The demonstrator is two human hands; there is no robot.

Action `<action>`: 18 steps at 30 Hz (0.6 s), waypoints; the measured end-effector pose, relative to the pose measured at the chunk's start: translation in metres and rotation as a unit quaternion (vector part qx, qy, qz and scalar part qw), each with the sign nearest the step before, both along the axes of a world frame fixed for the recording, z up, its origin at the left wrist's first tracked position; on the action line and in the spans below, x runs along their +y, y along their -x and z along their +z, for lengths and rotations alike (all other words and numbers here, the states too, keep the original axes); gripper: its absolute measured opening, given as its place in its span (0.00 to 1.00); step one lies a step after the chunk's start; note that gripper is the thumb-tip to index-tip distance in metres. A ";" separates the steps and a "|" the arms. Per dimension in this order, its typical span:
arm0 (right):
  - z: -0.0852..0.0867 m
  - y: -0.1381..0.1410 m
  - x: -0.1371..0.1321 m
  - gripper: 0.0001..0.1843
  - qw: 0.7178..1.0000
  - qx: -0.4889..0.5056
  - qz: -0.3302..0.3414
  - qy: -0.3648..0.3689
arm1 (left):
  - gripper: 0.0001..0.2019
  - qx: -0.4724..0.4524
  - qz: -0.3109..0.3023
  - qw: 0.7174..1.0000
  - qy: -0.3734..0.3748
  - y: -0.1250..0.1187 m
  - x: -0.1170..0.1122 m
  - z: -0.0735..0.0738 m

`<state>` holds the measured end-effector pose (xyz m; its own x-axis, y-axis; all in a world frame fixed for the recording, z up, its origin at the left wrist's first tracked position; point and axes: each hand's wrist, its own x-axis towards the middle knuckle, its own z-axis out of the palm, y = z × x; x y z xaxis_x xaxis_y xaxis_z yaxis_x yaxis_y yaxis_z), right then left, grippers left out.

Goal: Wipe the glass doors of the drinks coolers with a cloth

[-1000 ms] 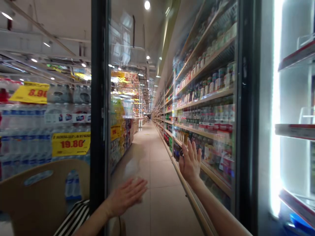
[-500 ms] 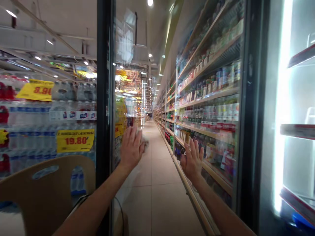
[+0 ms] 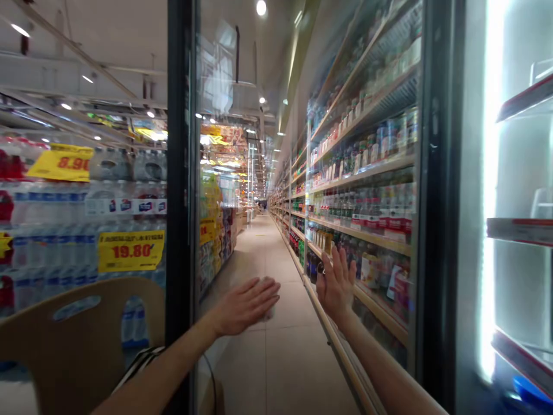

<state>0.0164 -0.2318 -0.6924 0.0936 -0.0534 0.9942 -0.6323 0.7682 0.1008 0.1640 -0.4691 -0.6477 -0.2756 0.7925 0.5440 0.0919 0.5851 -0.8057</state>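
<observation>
A glass cooler door (image 3: 285, 369) stands in front of me, edged by a dark frame (image 3: 180, 173). My left hand (image 3: 248, 305) lies flat at the lower middle of the glass, its fingers stretched to the right and close together. A small pale patch shows just below its fingertips; whether it is a cloth or a reflection, I cannot tell. To the right, my right hand (image 3: 337, 288) rests against the glass with its palm forward. Its fingers are straight and point up. Behind or reflected in the glass are shelves of bottles and cans (image 3: 367, 207).
At the left stands a tan chair back (image 3: 116, 311) near stacked packs of bottled water (image 3: 52, 248) with yellow price signs (image 3: 131, 251). To the right are a bright light strip (image 3: 492, 190) and cooler shelves (image 3: 518, 230). A thin cable (image 3: 211, 369) hangs low by the door edge.
My left hand has swept down and to the right across the glass, turning from fingers up to fingers pointing right. My right hand has stayed in nearly the same place.
</observation>
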 end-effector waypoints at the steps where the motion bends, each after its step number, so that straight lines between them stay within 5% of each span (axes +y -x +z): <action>1: 0.000 0.000 0.000 0.35 1.000 0.001 0.000 -0.001 | 0.19 -0.011 0.003 1.000 0.018 -0.002 -0.004 0.005; 3: 0.000 0.000 0.000 0.35 1.000 0.002 0.000 -0.002 | 0.21 0.069 0.020 0.994 -0.079 -0.005 -0.012 0.019; 6: 0.000 0.000 0.000 0.35 1.000 -0.001 0.001 0.003 | 0.27 0.206 0.016 0.945 -0.254 -0.005 -0.018 0.029; 8: 0.001 -0.002 0.000 0.35 1.000 -0.002 0.003 0.005 | 0.26 0.186 0.005 0.955 -0.229 -0.003 -0.013 0.019; 12: 0.002 -0.003 0.000 0.35 1.000 -0.001 0.007 0.005 | 0.19 0.017 0.001 1.000 -0.019 0.003 -0.001 -0.003; 18: 0.000 0.000 -0.001 0.35 1.000 0.003 0.005 0.010 | 0.22 0.172 0.036 0.963 -0.206 0.015 0.013 0.019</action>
